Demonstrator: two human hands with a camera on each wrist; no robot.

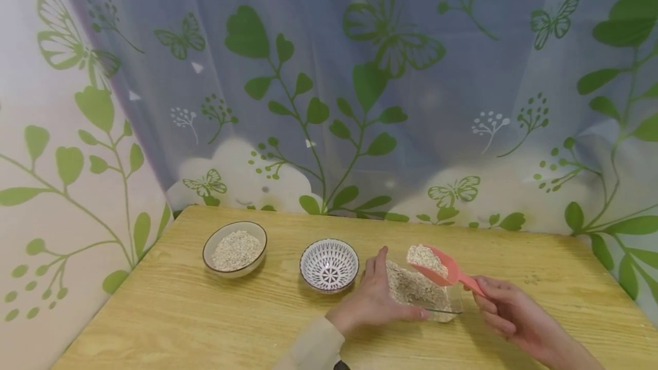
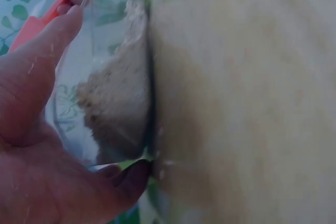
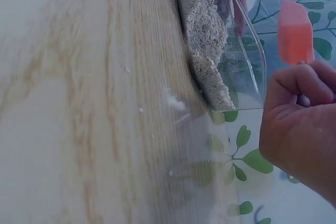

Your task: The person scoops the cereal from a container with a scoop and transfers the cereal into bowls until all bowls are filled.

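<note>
At the near right of the table (image 1: 205, 324), the right hand (image 1: 514, 313) has its fingers curled round the handle of a pink-red scoop (image 1: 452, 273). The left hand (image 1: 372, 296), pale sleeve (image 1: 313, 347) at its wrist, grips a clear container (image 3: 241, 87) from the left: thumb along the near side, other fingers round toward the far left.

Container sits on the table, partly filled with pale oat-like flakes (image 1: 411, 287), banked unevenly; bare clear wall shows above them in the right wrist view. Scoop is above the rim, apart from it, bowl end pointing left over the container and carrying a heap of the same flakes. A few pale specks on the table, right wrist view.

Farther on, just left of the left hand: small bowl (image 1: 329, 267), patterned inside showing. Left of that, well apart from the container: larger dark-rimmed bowl (image 1: 247, 270) holding similar flakes. Behind the table, curtain (image 1: 329, 44) with green leaves and butterflies.

Step in hand, as I judge it: scooping done, loaded scoop being held up over the container. Next move likely calls for a level scoop, clearance over rim and left fingers, and a steady container; heap looks easy to spill if tipped.
</note>
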